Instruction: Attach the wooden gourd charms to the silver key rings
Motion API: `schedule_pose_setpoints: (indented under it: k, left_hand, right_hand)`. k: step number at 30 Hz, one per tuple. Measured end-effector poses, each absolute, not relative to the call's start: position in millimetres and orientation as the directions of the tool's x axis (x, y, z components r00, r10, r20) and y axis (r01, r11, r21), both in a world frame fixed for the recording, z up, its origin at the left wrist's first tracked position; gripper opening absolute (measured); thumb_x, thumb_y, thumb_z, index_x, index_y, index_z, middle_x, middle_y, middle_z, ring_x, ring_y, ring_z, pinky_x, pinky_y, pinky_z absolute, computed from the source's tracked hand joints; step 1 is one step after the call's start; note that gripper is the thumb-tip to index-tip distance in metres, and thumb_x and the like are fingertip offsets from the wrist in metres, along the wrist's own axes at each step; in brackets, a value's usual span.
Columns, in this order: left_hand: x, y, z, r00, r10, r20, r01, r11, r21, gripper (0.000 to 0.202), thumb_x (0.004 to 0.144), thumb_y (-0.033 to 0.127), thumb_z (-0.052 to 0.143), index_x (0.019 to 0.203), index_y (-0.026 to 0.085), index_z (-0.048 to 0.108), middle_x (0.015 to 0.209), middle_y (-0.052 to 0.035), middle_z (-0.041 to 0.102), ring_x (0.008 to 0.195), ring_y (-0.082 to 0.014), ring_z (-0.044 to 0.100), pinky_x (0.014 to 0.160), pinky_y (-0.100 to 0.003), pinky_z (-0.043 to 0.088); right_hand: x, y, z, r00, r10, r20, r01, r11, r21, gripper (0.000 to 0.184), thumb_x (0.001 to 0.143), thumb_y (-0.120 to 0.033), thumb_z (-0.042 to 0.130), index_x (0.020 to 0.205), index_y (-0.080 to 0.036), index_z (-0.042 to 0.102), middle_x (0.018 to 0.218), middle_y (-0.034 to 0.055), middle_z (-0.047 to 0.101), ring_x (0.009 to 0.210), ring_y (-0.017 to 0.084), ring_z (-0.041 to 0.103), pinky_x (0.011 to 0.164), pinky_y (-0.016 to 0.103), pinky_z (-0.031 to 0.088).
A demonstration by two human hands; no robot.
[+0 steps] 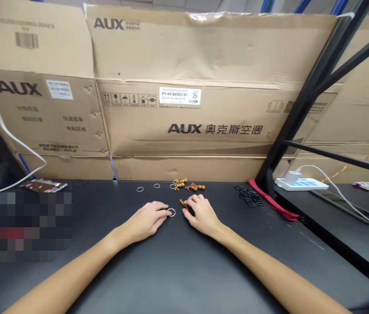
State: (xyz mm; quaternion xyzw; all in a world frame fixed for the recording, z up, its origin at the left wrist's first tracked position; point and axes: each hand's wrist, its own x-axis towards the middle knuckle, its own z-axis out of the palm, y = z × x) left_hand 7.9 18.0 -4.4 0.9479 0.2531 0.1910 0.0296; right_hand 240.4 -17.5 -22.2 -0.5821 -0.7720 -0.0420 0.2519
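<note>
My left hand pinches a silver key ring at its left side, fingertips and thumb closed on it near the middle of the table. Just to the right, my right hand is closed on an orange-brown cord whose end sticks out past the fingertips; the rest is hidden under the hand. The ring and the cord are a short way apart. Beyond the hands lie two groups of beaded charms with round brown beads. Several more silver rings rest to their left.
A pile of black oval links lies right of the hands, by a red strap and black metal post. Cardboard boxes wall off the back. A white power strip is far right; a brown packet lies left.
</note>
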Motion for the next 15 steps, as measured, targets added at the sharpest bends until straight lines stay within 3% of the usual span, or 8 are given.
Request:
schedule_pose_setpoints:
  k: [4, 10, 15]
  left_hand:
    - [8.5, 21.8, -6.8, 0.802, 0.479, 0.357, 0.448, -0.878, 0.169, 0.028, 0.095, 0.026, 0.043, 0.114, 0.025, 0.064, 0.12, -0.0033, 0.065, 0.113, -0.0218, 0.057, 0.097, -0.037, 0.044]
    - [9.8, 21.1, -8.4, 0.764, 0.497, 0.411, 0.453, -0.867, 0.206, 0.018, 0.09, 0.033, 0.055, 0.095, 0.021, 0.067, 0.102, -0.0044, 0.07, 0.097, -0.0208, 0.063, 0.087, -0.031, 0.046]
    - [16.3, 13.0, -3.1, 0.803, 0.474, 0.361, 0.498, -0.866, 0.03, 0.019, 0.094, 0.028, 0.049, 0.085, 0.017, 0.063, 0.083, -0.0048, 0.067, 0.08, -0.0192, 0.063, 0.077, -0.031, 0.044]
  right_hand:
    - [239.7, -20.1, -20.4, -0.262, 0.865, 0.428, 0.882, 0.394, -0.257, 0.019, 0.083, -0.016, 0.051, 0.097, -0.021, 0.064, 0.099, 0.0056, 0.062, 0.095, 0.022, 0.05, 0.079, 0.036, 0.038]
    - [237.8, -22.4, -17.1, -0.311, 0.848, 0.43, 0.822, 0.467, -0.327, 0.024, 0.076, -0.006, 0.053, 0.092, -0.02, 0.064, 0.103, 0.0049, 0.062, 0.099, 0.021, 0.05, 0.083, 0.037, 0.037]
    - [235.4, -22.3, -19.2, -0.326, 0.837, 0.439, 0.802, 0.49, -0.341, 0.008, 0.083, -0.016, 0.058, 0.087, -0.02, 0.062, 0.101, 0.0038, 0.063, 0.095, 0.019, 0.053, 0.082, 0.036, 0.038]
